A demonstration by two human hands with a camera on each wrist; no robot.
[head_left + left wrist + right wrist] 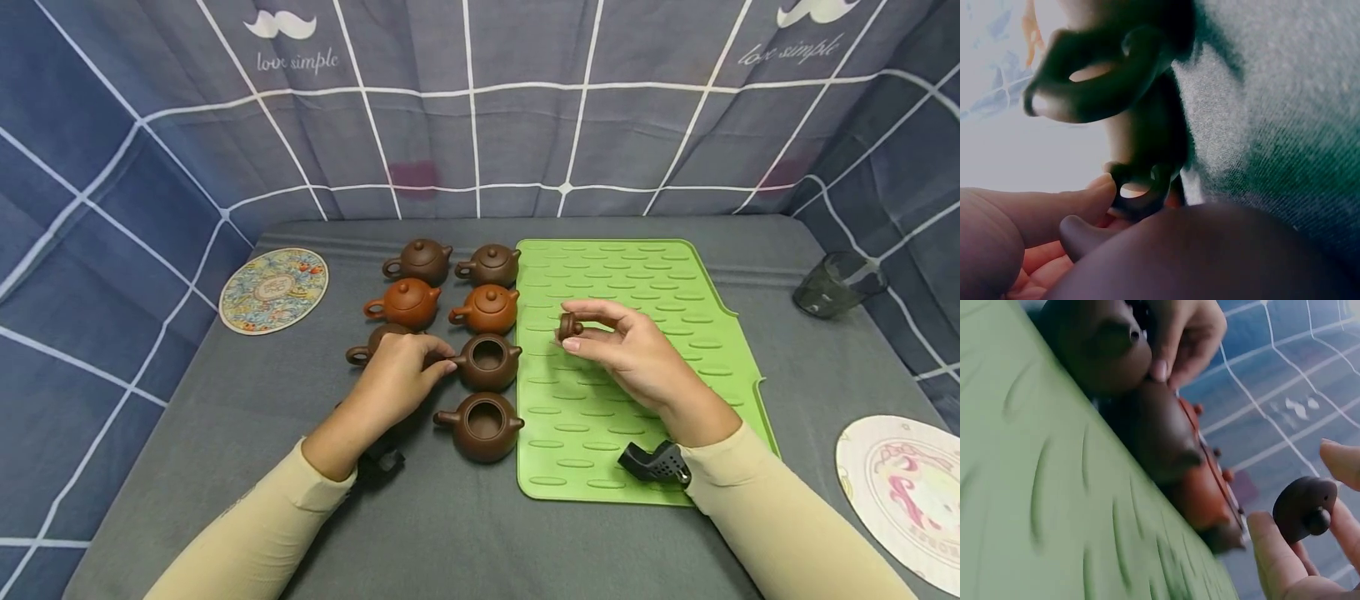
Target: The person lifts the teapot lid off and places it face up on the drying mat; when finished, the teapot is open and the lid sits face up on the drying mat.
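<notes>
The table (pixel 450 533) is viewed from above by the head camera, faced toward the gridded cloth (pixel 525 50). Teapot handles (pixel 1097 101) are seen very closely from the left wrist. From the right wrist, the green mat (pixel 997 456) is crossed slantwise (the lid (pixel 1294 509) being shared with the head view).

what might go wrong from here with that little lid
The lid might slip, since the right hand holds it only by the fingers, above the green mat.
It could end up on the wrong pot: both the farther open teapot and the nearer open teapot lack lids.
The left hand, gripping the farther one, might bump the lidded brown teapot close beside it.
</notes>
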